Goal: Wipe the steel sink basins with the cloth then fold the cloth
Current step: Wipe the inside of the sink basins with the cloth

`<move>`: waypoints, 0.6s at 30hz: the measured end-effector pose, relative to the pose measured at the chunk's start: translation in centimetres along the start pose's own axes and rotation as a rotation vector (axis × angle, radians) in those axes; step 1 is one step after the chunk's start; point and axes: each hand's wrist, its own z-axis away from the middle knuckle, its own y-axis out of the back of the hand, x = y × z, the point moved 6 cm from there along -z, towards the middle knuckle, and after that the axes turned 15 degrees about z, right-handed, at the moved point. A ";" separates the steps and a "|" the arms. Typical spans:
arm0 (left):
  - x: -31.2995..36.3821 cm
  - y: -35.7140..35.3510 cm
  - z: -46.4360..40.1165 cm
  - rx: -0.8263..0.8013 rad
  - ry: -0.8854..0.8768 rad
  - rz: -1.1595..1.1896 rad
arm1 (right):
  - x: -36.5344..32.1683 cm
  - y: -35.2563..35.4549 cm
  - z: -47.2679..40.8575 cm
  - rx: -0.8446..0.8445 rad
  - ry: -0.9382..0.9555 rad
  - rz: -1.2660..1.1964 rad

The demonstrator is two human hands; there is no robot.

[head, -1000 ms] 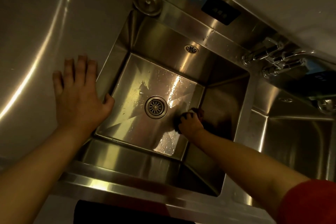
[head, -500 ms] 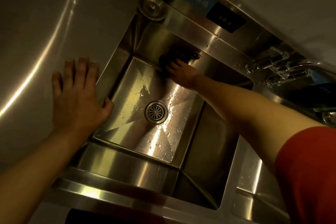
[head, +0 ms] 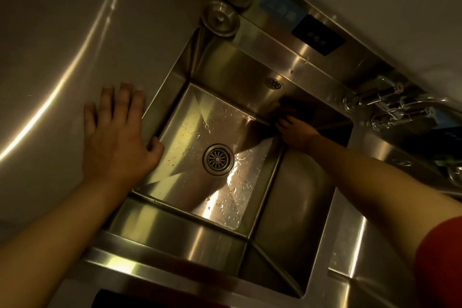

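Note:
The left steel sink basin (head: 190, 117) has water drops on its floor and a round drain (head: 218, 159) in the middle. My right hand (head: 297, 130) is down in the basin's far right corner, pressing a dark cloth (head: 287, 107) against the back wall; most of the cloth is in shadow under my fingers. My left hand (head: 117, 137) lies flat with straight fingers on the counter at the basin's left rim, thumb over the edge. The second basin (head: 400, 157) is partly visible to the right.
A round steel drain plug (head: 220, 18) sits on the ledge behind the basin. An overflow hole (head: 274, 82) is in the back wall. Chrome taps (head: 380, 102) stick out at the right. A dark control panel (head: 317, 34) is on the back ledge.
My right hand with the cloth swept from the basin floor up to the back wall near the overflow, then rightward into the far right corner. My left hand stayed on the counter.

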 end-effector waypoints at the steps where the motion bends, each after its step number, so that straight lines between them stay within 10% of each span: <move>1: 0.0 0.0 0.0 0.001 -0.001 0.000 | 0.7 0.7 -0.6 0.031 -0.017 0.005; 11: 0.1 -0.1 0.0 0.000 -0.013 -0.003 | 11.0 8.7 -2.9 0.388 -0.262 -0.180; 18: 0.1 0.2 0.0 -0.003 -0.007 0.007 | 4.3 1.9 3.8 0.113 -0.126 -0.224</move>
